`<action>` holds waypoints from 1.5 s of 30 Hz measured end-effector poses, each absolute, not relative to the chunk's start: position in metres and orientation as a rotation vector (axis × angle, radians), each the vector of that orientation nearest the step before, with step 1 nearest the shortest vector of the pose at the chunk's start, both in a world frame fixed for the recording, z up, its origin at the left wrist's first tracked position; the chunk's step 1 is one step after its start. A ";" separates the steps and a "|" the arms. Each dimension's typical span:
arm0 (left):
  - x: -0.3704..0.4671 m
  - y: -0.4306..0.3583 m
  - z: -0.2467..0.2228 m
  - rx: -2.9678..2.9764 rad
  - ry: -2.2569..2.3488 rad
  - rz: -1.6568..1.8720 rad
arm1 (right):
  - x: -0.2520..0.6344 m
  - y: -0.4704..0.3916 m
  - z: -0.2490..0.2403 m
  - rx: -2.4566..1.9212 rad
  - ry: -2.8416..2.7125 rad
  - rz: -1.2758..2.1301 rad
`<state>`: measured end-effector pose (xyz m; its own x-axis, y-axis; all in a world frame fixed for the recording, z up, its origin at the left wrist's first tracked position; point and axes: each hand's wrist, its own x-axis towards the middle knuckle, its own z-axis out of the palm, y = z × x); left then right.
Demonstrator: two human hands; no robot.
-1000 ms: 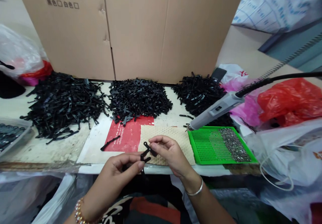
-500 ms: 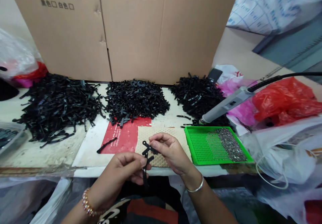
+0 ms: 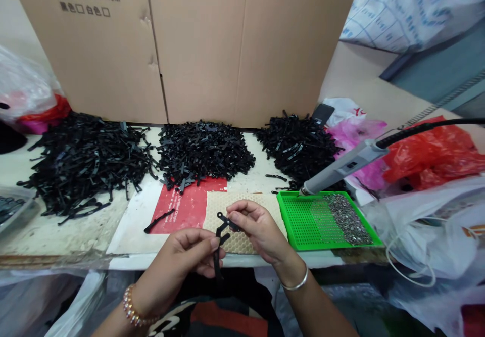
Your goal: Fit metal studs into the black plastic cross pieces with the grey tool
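My left hand (image 3: 189, 253) pinches a long, thin black plastic arm (image 3: 217, 261) between thumb and fingers, its lower end hanging over the table's front edge. Between thumb and forefinger, my right hand (image 3: 259, 228) grips a shorter black plastic link (image 3: 226, 221) with a round eyelet at its tip. The two parts meet at an angle over a honeycomb-patterned beige pad (image 3: 246, 246); whether they are fastened together I cannot tell. A single black strip (image 3: 159, 221) lies on the red printed sheet (image 3: 185, 210) to the left of the pad.
Three heaps of black parts, left (image 3: 91, 160), middle (image 3: 204, 150) and right (image 3: 299, 147), line the back before a tall cardboard box (image 3: 200, 44). On the right, a grey corded electric screwdriver (image 3: 344, 165) slants over a green tray (image 3: 299, 221) of small metal pieces. Plastic bags (image 3: 435, 150) crowd the far right.
The two black parts have turned slightly against each other between my hands, so the angle they form shows more plainly. The screwdriver tip has dipped slightly left, over the green tray.
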<state>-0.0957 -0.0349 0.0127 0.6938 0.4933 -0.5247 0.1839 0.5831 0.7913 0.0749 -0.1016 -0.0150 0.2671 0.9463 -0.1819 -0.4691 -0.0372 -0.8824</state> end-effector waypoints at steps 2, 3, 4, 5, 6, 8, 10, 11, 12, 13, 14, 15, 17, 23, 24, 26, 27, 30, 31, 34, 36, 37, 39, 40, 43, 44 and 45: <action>-0.095 -0.034 0.012 0.967 0.809 0.187 | 0.075 -0.102 -0.017 -1.052 -0.575 1.260; -0.095 -0.034 0.012 0.968 0.810 0.180 | 0.075 -0.102 -0.017 -1.048 -0.569 1.264; -0.095 -0.033 0.013 0.966 0.814 0.177 | 0.075 -0.102 -0.018 -1.044 -0.563 1.267; -0.095 -0.033 0.013 0.963 0.818 0.177 | 0.075 -0.102 -0.018 -1.039 -0.557 1.269; -0.094 -0.032 0.013 0.962 0.821 0.177 | 0.075 -0.102 -0.018 -1.034 -0.551 1.271; -0.094 -0.032 0.014 0.957 0.825 0.175 | 0.074 -0.102 -0.017 -1.027 -0.538 1.277; -0.094 -0.031 0.013 0.940 0.826 0.172 | 0.074 -0.101 -0.017 -1.025 -0.522 1.288; -0.093 -0.031 0.012 0.928 0.825 0.170 | 0.073 -0.101 -0.017 -1.024 -0.511 1.293; -0.093 -0.031 0.011 0.918 0.825 0.170 | 0.073 -0.101 -0.017 -1.021 -0.499 1.298; -0.093 -0.031 0.010 0.910 0.823 0.171 | 0.073 -0.101 -0.018 -1.018 -0.488 1.302; -0.094 -0.031 0.009 0.905 0.822 0.172 | 0.072 -0.101 -0.019 -1.016 -0.481 1.303; -0.094 -0.031 0.008 0.902 0.823 0.172 | 0.072 -0.101 -0.019 -1.015 -0.478 1.304; -0.094 -0.031 0.007 0.903 0.825 0.174 | 0.072 -0.101 -0.020 -1.015 -0.480 1.304; -0.093 -0.031 0.007 0.948 0.833 0.192 | 0.073 -0.101 -0.019 -0.994 -0.430 1.348; -0.092 -0.031 0.008 0.959 0.833 0.194 | 0.073 -0.101 -0.018 -0.993 -0.424 1.351; -0.092 -0.030 0.008 0.976 0.830 0.191 | 0.074 -0.100 -0.018 -0.988 -0.425 1.349; -0.091 -0.030 0.008 0.980 0.829 0.189 | 0.074 -0.100 -0.018 -0.983 -0.431 1.347; -0.091 -0.029 0.007 0.979 0.832 0.182 | 0.075 -0.100 -0.018 -0.975 -0.459 1.335; -0.091 -0.029 0.006 0.976 0.835 0.178 | 0.075 -0.100 -0.019 -0.973 -0.473 1.329; -0.090 -0.029 0.004 0.967 0.836 0.166 | 0.075 -0.100 -0.020 -0.971 -0.519 1.309; -0.090 -0.028 0.004 0.971 0.826 0.165 | 0.075 -0.100 -0.021 -0.973 -0.542 1.304; -0.089 -0.027 0.004 0.979 0.821 0.168 | 0.075 -0.100 -0.021 -0.976 -0.552 1.302; -0.088 -0.025 0.004 0.996 0.826 0.186 | 0.077 -0.100 -0.021 -0.993 -0.591 1.297; -0.087 -0.025 0.004 1.003 0.833 0.197 | 0.079 -0.101 -0.020 -1.006 -0.619 1.290; -0.084 -0.024 0.005 1.012 0.853 0.226 | 0.083 -0.101 -0.020 -1.054 -0.704 1.258; -0.082 -0.025 0.005 1.014 0.852 0.232 | 0.083 -0.100 -0.020 -1.065 -0.718 1.242; -0.081 -0.025 0.005 1.017 0.849 0.237 | 0.083 -0.099 -0.020 -1.071 -0.720 1.224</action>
